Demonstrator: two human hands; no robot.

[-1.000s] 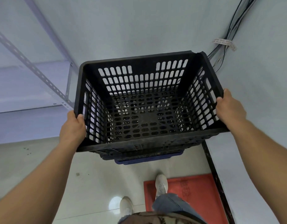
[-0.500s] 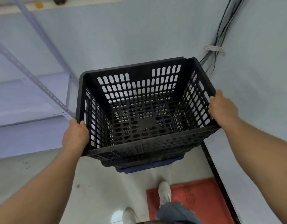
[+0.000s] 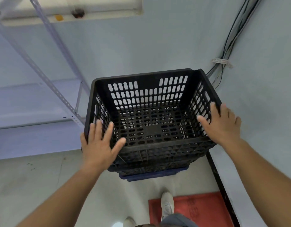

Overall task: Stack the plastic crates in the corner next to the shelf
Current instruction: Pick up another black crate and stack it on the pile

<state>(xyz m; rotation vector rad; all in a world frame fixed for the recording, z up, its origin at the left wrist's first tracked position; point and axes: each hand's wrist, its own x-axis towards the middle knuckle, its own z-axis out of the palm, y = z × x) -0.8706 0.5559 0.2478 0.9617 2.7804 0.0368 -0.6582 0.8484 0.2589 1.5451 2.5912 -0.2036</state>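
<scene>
A black slotted plastic crate [image 3: 151, 104] sits on top of a stack in the corner, with more black crates and a blue crate [image 3: 154, 175] showing under it. My left hand [image 3: 98, 145] hovers at the crate's near left corner with its fingers spread, holding nothing. Over the right rim, my right hand [image 3: 220, 125] is also spread flat, fingers apart, touching or just above the edge. The crate is empty inside.
A pale metal shelf unit [image 3: 35, 102] stands just left of the stack. Walls meet behind the crate, with a cable bundle [image 3: 223, 59] running down the right wall. A red mat [image 3: 194, 210] and my shoes lie on the floor below.
The black crate has gone down onto the stack. Both hands, which gripped its side rims before, have let go and opened.
</scene>
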